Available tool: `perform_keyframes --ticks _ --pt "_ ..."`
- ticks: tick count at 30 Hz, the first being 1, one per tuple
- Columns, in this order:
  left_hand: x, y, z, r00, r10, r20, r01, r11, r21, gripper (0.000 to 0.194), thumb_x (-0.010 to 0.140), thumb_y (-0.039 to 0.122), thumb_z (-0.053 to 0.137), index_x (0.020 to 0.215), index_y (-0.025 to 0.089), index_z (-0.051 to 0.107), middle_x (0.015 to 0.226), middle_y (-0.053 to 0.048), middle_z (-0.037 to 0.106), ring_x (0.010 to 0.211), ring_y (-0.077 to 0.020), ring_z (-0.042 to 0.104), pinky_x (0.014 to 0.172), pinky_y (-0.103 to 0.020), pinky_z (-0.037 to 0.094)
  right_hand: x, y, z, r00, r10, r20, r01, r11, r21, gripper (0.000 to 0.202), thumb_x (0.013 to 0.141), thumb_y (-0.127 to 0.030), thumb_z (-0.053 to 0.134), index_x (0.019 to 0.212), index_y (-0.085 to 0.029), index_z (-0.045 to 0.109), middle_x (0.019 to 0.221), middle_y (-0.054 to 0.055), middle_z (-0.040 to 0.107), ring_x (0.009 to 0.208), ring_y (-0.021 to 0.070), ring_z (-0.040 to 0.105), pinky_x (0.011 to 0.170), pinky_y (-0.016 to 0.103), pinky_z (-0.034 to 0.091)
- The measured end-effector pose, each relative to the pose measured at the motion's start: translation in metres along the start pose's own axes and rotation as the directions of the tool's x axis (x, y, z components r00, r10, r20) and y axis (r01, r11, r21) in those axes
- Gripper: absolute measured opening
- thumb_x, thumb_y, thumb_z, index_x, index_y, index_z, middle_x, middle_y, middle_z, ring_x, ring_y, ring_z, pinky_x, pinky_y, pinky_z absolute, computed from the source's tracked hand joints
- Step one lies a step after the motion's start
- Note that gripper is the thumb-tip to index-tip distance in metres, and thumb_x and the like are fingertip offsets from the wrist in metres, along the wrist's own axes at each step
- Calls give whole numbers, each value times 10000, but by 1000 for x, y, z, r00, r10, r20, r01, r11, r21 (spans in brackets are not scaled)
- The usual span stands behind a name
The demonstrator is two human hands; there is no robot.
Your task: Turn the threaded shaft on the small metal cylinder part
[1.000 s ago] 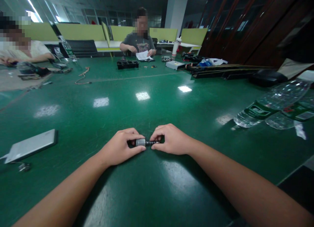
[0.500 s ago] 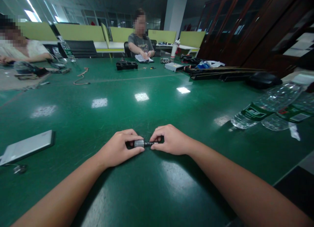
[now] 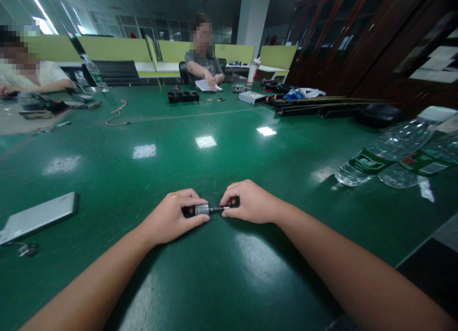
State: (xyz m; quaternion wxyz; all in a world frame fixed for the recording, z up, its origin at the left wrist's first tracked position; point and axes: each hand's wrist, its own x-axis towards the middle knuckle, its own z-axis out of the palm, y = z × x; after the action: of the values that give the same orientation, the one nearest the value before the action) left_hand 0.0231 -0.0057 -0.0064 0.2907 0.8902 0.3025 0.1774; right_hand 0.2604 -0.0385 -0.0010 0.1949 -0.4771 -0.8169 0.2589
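Note:
A small silver cylinder (image 3: 202, 209) with a thin dark shaft (image 3: 216, 209) pointing right lies low over the green table (image 3: 171, 166), in front of me. My left hand (image 3: 174, 216) pinches the cylinder between thumb and fingers. At the shaft's right end, my right hand (image 3: 247, 203) closes its thumb and fingertips on the shaft. The shaft's far tip is partly hidden by those fingers. Both hands rest close to the tabletop, a short gap apart.
A silver flat device (image 3: 39, 216) lies at left. Water bottles (image 3: 368, 161) stand at right. Farther back are a black tray (image 3: 183, 96), a cord (image 3: 116, 115) and dark metal strips (image 3: 307, 107). Two people sit beyond, one with hands on papers (image 3: 205, 86).
My right hand has shifted very slightly right along the shaft, so the gap between my hands is a little wider. The view has moved slightly.

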Motion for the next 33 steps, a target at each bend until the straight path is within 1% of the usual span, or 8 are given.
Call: perform_keyframes --ticks 7,18,21,25,29,33 --pt "-2 1 -1 1000 0 -2 0 1000 -3 229 854 335 682 1024 197 751 859 -27 658 744 -147 611 689 -255 461 -1 0 -3 1000 -18 1 18 999 -33 102 741 -210 768 838 -181 759 801 18 696 749 131 616 697 240 433" --pt "0 3 -1 1000 9 -1 -9 1000 -3 244 863 345 674 1043 197 747 868 -35 665 743 -152 613 681 -260 465 -3 3 -10 998 36 56 -35 999 -27 121 732 -201 772 852 -183 770 799 24 696 729 132 611 654 241 428" --pt "-1 2 -1 1000 5 2 -5 1000 -10 240 862 339 676 1041 195 748 872 -35 665 747 -151 616 684 -259 469 -5 4 -16 994 73 78 -68 996 -61 122 727 -187 766 848 -182 776 793 28 702 719 136 611 641 244 427" --pt "-1 1 -1 1000 2 -1 -2 1000 -8 233 861 340 677 1030 197 750 878 -36 667 758 -155 621 692 -263 472 -8 7 -24 987 139 78 -131 986 -100 111 717 -187 767 827 -179 781 776 27 711 705 141 621 637 249 432" --pt "-2 2 -1 1000 6 -4 -6 1000 -3 237 865 345 674 1033 196 750 876 -38 668 754 -154 619 691 -263 472 -9 8 -26 989 128 80 -123 990 -64 127 717 -209 773 841 -188 784 793 25 722 714 139 630 645 246 443" --pt "-2 3 -1 1000 8 -2 -8 1000 -3 237 864 345 673 1036 200 748 875 -38 669 746 -153 619 683 -260 472 -7 5 -20 987 139 78 -140 990 5 176 700 -205 784 875 -190 781 781 18 723 706 134 638 633 234 455"
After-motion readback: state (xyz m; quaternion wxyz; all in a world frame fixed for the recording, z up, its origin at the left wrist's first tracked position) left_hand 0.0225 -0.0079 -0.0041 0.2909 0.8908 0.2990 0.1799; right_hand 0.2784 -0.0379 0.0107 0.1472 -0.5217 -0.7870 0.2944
